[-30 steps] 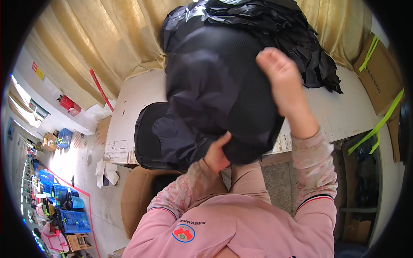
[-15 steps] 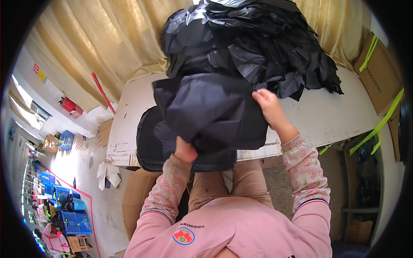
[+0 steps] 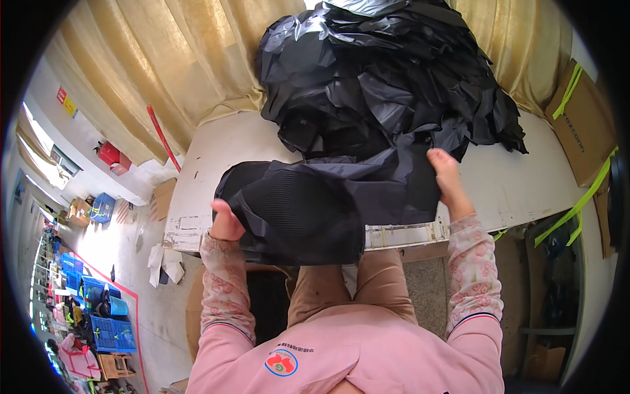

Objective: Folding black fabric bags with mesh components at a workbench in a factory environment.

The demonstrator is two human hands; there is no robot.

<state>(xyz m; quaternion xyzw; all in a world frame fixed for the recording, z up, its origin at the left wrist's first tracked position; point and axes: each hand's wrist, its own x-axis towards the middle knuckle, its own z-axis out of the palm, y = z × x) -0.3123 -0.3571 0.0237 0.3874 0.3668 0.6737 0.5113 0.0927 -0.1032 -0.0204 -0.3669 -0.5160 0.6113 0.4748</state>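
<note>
A black fabric piece (image 3: 394,187) is stretched sideways over the near edge of the table. Its right end is pinched in my right hand (image 3: 448,180), whose fingers are partly behind the cloth. Beneath its left part lies a black padded panel (image 3: 295,203) with a ribbed, mesh-like face and rounded corners, overhanging the table edge. My left hand (image 3: 226,222) grips the left edge of this panel, thumb on top and the other fingers hidden below. Just beyond, a large heap of black fabric pieces (image 3: 394,79) covers the back of the table.
The white table (image 3: 216,151) has a worn front edge. Beige curtains (image 3: 164,65) hang behind it. On the right stands a cardboard box (image 3: 581,125) with yellow-green straps (image 3: 577,203). Blue crates (image 3: 113,333) stand on the floor at far left, and a red pole (image 3: 163,138) leans near the curtain.
The fabric piece has swung down and to the right, uncovering the ribbed panel. My left hand moved left to the panel's edge; my right hand moved right and slightly nearer.
</note>
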